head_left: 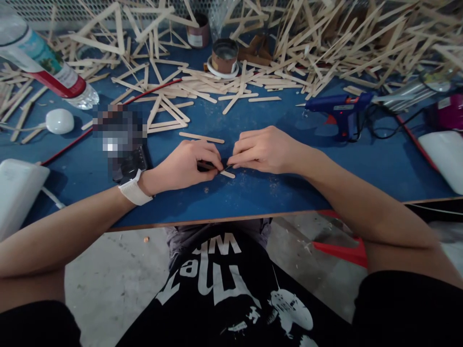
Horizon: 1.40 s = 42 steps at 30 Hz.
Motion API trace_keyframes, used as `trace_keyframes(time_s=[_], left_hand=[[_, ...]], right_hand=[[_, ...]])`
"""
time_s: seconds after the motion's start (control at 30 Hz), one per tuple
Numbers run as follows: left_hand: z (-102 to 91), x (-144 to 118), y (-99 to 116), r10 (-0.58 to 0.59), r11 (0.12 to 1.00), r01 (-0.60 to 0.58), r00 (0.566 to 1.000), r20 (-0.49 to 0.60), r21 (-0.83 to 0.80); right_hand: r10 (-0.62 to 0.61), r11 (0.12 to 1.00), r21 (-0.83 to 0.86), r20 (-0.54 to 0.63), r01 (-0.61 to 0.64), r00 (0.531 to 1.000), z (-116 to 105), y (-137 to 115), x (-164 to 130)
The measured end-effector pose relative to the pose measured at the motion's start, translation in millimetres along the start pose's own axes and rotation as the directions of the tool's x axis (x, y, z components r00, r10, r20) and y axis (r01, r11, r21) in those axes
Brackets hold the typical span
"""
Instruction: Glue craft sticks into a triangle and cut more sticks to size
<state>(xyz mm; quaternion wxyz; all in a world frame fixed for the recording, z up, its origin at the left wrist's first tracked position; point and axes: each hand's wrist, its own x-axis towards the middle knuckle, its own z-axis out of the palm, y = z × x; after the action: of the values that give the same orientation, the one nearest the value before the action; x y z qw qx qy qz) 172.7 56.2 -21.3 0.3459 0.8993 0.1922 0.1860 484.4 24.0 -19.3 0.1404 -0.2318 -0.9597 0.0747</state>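
Note:
My left hand [188, 164] and my right hand [264, 149] meet at the middle of the blue table [253, 193], fingertips pinched together on a flat wooden stick [227, 174] lying on the table. Only the stick's pale end shows between the fingers; a dark sliver next to it is hard to make out. A white band sits on my left wrist. Another loose stick [201, 138] lies just beyond my hands.
A blue glue gun [338, 108] with a black cord rests to the right. Triangles and heaps of wooden sticks [325, 43] cover the far side. Two small cans [224, 55], a plastic bottle [47, 65], a white round object [60, 120] and a blurred dark device [121, 140] lie around.

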Motion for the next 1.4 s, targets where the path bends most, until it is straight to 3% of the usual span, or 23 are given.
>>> trace_keyframes(time_s=[0.3, 0.87, 1.4], left_hand=[[0.4, -3, -1, 0.006, 1.0, -0.005, 1.0, 0.019, -0.001], [2.5, -3, -1, 0.003, 0.999, -0.003, 1.0, 0.007, 0.033], [1.1, 0, 3, -0.058, 0.998, 0.058, 0.998, 0.007, 0.017]], right_hand=[[0.068, 0.996, 0.048, 0.043, -0.071, 0.997, -11, 6, -13], [0.072, 0.995, 0.062, 0.085, -0.078, 0.994, -14, 5, -12], [0.042, 0.998, 0.035, 0.021, -0.043, 0.999, -4, 2, -10]])
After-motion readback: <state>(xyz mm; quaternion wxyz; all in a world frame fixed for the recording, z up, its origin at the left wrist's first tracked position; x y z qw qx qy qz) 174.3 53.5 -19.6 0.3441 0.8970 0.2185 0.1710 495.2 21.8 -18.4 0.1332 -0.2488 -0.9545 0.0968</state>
